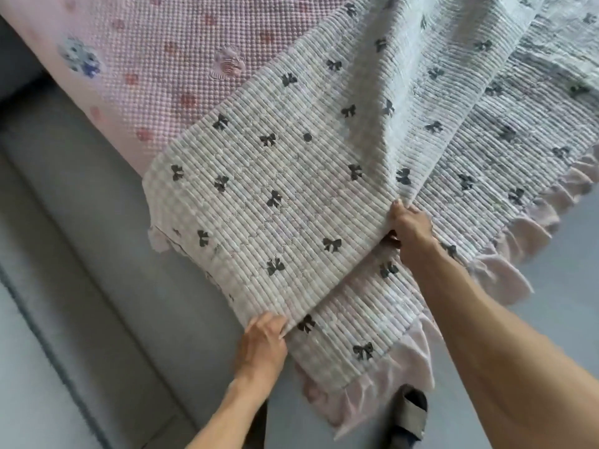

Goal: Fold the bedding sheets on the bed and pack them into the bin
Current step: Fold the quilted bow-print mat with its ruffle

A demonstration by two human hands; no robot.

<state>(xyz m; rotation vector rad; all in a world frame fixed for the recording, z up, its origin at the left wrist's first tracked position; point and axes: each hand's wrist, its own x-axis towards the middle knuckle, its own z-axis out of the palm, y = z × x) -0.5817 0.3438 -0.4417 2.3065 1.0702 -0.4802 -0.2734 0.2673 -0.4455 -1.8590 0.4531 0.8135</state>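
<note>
Both hands are on the ribbed white sheet [291, 189] with its black bow print, which fills the frame from centre out to two o'clock, draped over the bed's pink dotted cover [155, 59] at eleven. The left hand [262, 345], at six o'clock, pinches the folded flap's near edge, fingers curled over the fabric. The right hand [411, 228], just right of centre, grips that same folded edge, thumb tucked under the layer. The pink ruffled trim [505, 273] hangs off the bed at four o'clock, above grey floor [64, 254]. A grey slipper [411, 413] sits at six o'clock.
</note>
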